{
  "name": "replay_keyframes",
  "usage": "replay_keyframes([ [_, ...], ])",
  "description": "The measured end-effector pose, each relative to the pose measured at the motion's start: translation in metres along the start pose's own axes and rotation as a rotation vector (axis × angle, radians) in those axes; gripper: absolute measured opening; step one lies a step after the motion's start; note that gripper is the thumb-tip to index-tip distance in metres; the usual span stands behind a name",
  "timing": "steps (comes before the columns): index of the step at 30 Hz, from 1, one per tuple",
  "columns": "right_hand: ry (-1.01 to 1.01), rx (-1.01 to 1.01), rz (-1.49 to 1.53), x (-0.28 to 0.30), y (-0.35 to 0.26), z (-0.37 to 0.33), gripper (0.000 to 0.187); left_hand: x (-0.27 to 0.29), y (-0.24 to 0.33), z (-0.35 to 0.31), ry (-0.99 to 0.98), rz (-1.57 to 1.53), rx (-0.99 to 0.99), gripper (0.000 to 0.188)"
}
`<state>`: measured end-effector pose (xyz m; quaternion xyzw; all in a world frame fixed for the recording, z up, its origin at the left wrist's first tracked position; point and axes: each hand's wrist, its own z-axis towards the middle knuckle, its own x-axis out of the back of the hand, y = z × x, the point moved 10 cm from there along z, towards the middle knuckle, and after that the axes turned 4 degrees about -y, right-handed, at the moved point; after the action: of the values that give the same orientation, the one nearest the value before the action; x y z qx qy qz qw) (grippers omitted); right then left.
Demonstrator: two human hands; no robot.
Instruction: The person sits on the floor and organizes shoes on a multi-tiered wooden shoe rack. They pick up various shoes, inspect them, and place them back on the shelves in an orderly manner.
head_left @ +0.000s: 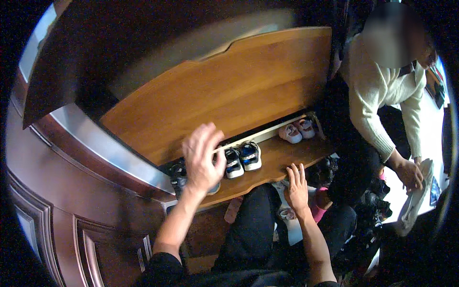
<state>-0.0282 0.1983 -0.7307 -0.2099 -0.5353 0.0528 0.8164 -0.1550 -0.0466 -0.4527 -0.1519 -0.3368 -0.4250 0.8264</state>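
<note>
My left hand (202,160) is raised above the left part of a wooden shelf (271,158), its fingers apart and slightly blurred; I see nothing in it. Right of it stands a pair of dark sneakers (242,159) with blue patches and white soles. Dark footwear (178,173) is partly hidden behind my left hand and wrist. At the shelf's front edge, my right hand (297,188) has its fingers stretched out and holds nothing. A small pair of pale pink shoes (297,130) sits at the shelf's far right end.
A wooden panel (229,81) rises behind the shelf. To the right, a person in a cream sweater (377,103) holds a pale grey item (417,191). Several dark shoes (377,203) lie below them. Brown panelled woodwork (95,201) stands at left.
</note>
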Motion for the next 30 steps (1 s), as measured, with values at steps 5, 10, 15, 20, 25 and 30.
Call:
replay_keyframes([
  [5,-0.035,0.040,-0.058,-0.003,0.003,-0.004,0.085,0.059,-0.027,0.131,0.169,0.430,-0.077,0.062],
  [10,-0.028,0.031,-0.039,-0.002,0.006,-0.002,0.074,0.043,-0.069,0.177,0.039,0.374,0.036,0.050],
  [15,-0.017,0.068,-0.087,0.002,0.003,-0.005,0.087,0.052,-0.055,0.174,0.077,0.357,0.035,0.037],
  [20,-0.033,0.065,-0.108,0.004,0.009,-0.007,0.088,0.069,-0.004,0.132,0.184,0.366,0.021,0.035],
  [25,-0.027,0.076,-0.019,0.015,-0.003,-0.004,0.083,0.077,0.030,0.075,0.287,0.359,0.050,0.033],
  [30,-0.018,0.069,-0.023,0.012,0.004,-0.004,0.079,0.071,0.046,0.042,0.327,0.283,0.114,0.032],
])
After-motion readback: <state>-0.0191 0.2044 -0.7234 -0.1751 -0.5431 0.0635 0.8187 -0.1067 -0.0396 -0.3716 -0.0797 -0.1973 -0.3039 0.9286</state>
